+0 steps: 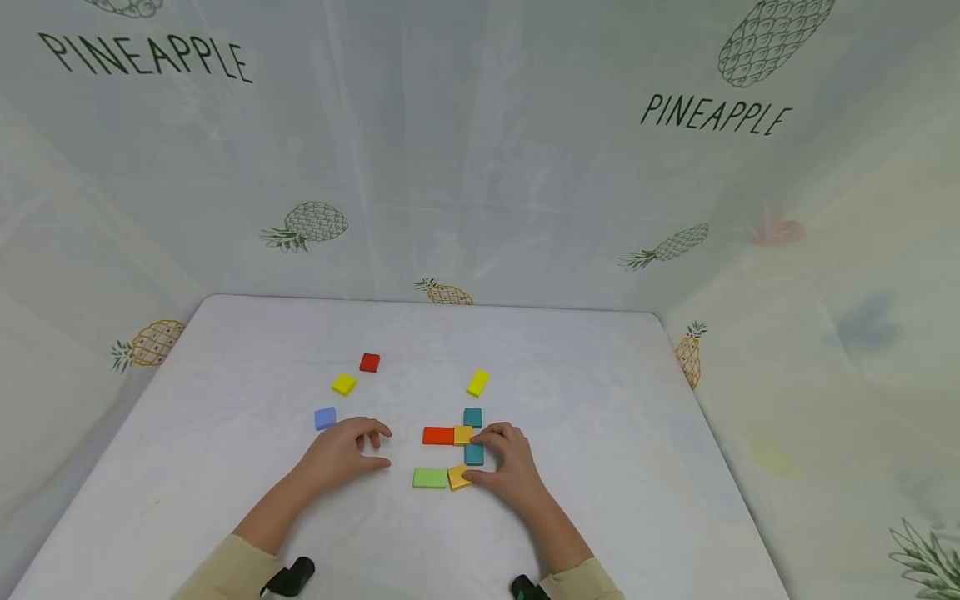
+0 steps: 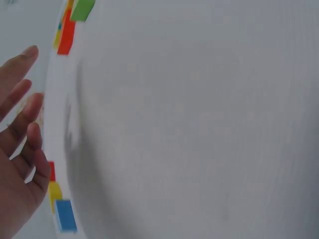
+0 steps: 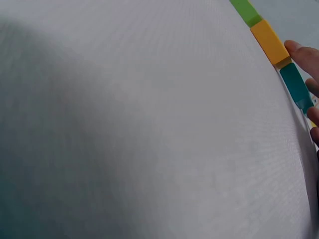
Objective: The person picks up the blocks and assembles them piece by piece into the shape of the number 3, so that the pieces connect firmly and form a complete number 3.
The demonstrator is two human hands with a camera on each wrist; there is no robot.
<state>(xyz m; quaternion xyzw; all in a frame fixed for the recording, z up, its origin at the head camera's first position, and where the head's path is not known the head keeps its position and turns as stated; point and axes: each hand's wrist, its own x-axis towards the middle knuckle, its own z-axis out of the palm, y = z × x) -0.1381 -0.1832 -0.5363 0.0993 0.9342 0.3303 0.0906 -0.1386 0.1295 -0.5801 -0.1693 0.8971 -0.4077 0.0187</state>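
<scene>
In the head view my left hand hovers over the white table with thumb and fingers apart, holding nothing. Nearest to it is a blue block. My right hand reaches in from the right, its thumb tip at an orange block and its index fingertip by another orange block. Between thumb and index finger lies a teal block. A second teal block is above, a red block joins the upper orange one, and a green block lies beside the lower orange one.
Farther back lie a small red block, a yellow block and a longer yellow block. The white table meets a pineapple-print curtain along its far edge.
</scene>
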